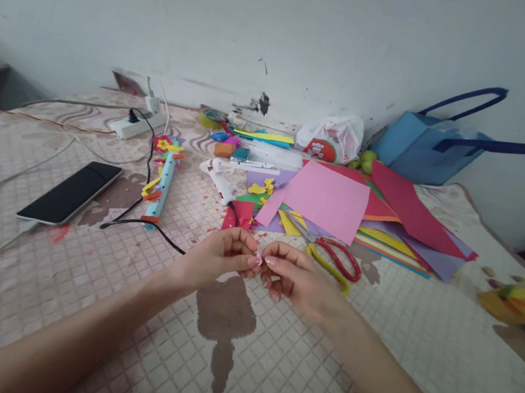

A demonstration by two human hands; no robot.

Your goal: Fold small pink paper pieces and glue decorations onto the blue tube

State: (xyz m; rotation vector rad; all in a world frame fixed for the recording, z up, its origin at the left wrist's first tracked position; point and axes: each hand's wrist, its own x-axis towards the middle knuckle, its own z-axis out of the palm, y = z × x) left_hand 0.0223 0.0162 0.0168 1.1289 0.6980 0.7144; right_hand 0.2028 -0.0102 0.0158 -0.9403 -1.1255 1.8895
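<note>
A table (272, 374) under a pale cover with a diamond grid and brownish patches stands against a whitish wall (222, 20), which bears dark scuffs (263, 103) low down. Above the table's near middle, the person's left hand (224, 254) and right hand (292, 273) meet, each grip closed at the fingertips on a small pink piece (259, 259) held between them; its exact shape is too small to tell.

Just beyond the right hand lie scissors (357, 271) with one red and one yellow handle, their blades reaching toward the coloured paper. There a pink sheet (326, 197) partly covers others, with a red sheet (415, 210) to its right. A white glue gun (221, 184) rests beyond the left hand; a black cord (164, 233) loops across the cover, passing behind that hand. Farther left are a decorated light-blue strip (161, 189) and a dark-screened phone (70, 193). At the back stand a white power strip (137, 126), a plastic bag (332, 134) and a blue bag (413, 148).
</note>
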